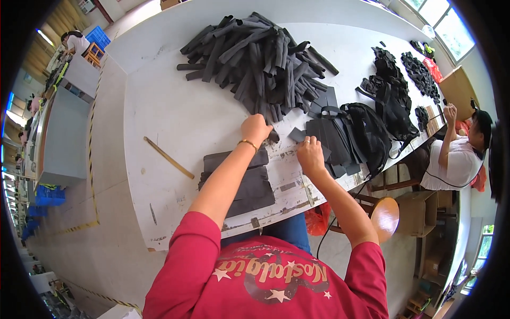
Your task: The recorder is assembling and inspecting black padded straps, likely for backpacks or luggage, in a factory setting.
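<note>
your left hand (256, 129) is resting with fingers curled at the lower tip of the heap of dark rolls (249, 58), which is filling the upper centre. its knuckles are hiding the fingertips, so you cannot tell whether it is grasping the dark roll end (274, 134) poking out beside the thumb. your right hand (311, 154), right of centre, is pinching a small grey flat piece (297, 135), its fingers covering the gripped end. your left forearm (223, 183) is hiding part of the dark flat sheets (249, 191) below centre. the stack of dark panels (342, 141) and the black backpack (370, 138) are crowding your right hand's outer side. the near edge of the white table (154, 106) is passing under both forearms; white surface is stretching leftward, a narrow tan strip (169, 158) lying slantwise there.
</note>
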`<control>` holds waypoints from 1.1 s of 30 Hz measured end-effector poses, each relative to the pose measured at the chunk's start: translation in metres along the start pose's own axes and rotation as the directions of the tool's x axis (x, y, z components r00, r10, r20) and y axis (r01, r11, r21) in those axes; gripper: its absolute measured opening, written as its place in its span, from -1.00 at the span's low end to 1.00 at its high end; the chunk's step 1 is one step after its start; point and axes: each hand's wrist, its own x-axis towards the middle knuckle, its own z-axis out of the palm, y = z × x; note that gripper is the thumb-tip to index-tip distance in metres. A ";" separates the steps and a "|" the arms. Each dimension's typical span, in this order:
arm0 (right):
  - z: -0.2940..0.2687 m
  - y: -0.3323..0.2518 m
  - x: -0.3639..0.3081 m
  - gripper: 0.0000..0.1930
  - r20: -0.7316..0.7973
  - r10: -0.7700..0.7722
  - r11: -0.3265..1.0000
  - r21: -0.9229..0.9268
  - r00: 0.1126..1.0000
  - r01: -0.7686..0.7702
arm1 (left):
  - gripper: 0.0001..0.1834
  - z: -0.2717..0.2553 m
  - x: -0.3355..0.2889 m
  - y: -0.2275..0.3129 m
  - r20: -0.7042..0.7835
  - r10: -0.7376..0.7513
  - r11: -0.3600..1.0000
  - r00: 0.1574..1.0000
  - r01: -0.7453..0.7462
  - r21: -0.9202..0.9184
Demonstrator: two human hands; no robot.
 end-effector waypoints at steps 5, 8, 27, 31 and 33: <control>-0.014 0.029 -0.008 -0.84 -0.130 0.143 0.969 0.222 0.981 -0.112 | -0.71 -0.021 -0.012 -0.018 0.400 -0.170 0.543 0.901 0.424 -0.725; -0.034 0.038 -0.014 -0.62 0.091 0.267 0.701 0.665 0.959 -0.258 | -0.68 -0.054 -0.035 -0.015 0.473 -0.039 0.109 0.880 0.475 -0.873; -0.150 -0.020 -0.072 -0.51 -0.045 0.290 0.190 0.982 0.956 -0.012 | -0.66 -0.088 -0.118 0.015 0.305 -0.031 -0.598 0.952 0.227 -0.769; -0.151 -0.025 -0.072 -0.54 -0.131 0.290 0.241 0.969 0.948 0.060 | -0.68 -0.096 -0.126 0.009 0.276 -0.024 -0.550 0.961 0.218 -0.806; -0.153 -0.025 -0.071 -0.59 -0.198 0.286 0.304 0.947 0.938 0.107 | -0.69 -0.094 -0.126 0.005 0.254 -0.036 -0.526 0.967 0.197 -0.827</control>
